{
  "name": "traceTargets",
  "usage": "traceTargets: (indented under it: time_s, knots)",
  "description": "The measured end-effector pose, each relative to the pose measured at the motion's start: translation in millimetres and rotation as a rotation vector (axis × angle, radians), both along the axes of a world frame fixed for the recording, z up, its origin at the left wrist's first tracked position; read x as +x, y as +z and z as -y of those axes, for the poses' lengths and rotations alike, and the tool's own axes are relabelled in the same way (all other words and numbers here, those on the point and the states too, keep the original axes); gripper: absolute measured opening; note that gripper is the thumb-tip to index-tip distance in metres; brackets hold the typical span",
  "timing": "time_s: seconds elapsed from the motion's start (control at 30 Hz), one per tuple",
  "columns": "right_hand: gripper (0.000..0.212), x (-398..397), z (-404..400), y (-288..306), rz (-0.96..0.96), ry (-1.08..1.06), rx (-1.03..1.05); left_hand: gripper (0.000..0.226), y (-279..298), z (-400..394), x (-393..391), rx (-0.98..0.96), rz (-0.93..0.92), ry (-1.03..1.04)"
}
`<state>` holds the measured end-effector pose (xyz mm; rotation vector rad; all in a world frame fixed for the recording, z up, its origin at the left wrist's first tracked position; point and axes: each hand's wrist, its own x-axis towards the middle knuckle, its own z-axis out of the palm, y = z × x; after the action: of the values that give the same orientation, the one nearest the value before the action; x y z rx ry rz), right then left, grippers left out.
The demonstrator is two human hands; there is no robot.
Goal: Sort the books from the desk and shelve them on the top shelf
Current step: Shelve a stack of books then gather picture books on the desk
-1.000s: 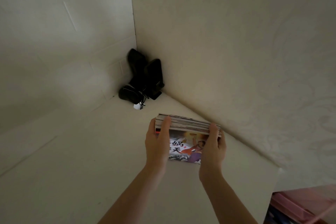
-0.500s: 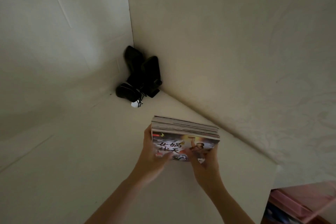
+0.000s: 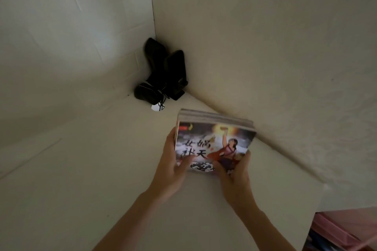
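Head camera looked down at two bare arms reaching over the white shelf (image 3: 85, 179). The left hand (image 3: 173, 171) and the right hand (image 3: 234, 173) each pinched the near edge of a stack of books (image 3: 214, 140), thumbs on the picture cover, and the stack sat near the wall (image 3: 265, 47). Far back in the corner stood some black things (image 3: 165, 73) with a cord.

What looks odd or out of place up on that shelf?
The black speakers with tangled cords are shoved into the far corner, leaning together. Otherwise, only the stack of books held by the left hand and right hand.
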<state>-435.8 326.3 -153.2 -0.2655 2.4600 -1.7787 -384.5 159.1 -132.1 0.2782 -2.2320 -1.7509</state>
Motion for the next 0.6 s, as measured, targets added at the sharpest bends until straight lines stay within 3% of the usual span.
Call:
traceTargets:
  time_s: [0.1,0.3,0.6]
  knots:
    - [0.056,3.3,6.8,30.2,0.051,0.033,-0.059,0.067,38.0,8.9,7.2,-0.019,-0.06,0.051]
    - [0.052,43.3,60.1,144.2,-0.081,0.197,-0.137,0.064,154.0,64.3,73.1,-0.112,-0.194,0.104]
    - [0.073,211.8,176.2,323.3,-0.17,0.762,-0.411,0.068,340.3,115.5,314.9,-0.371,-0.289,0.529]
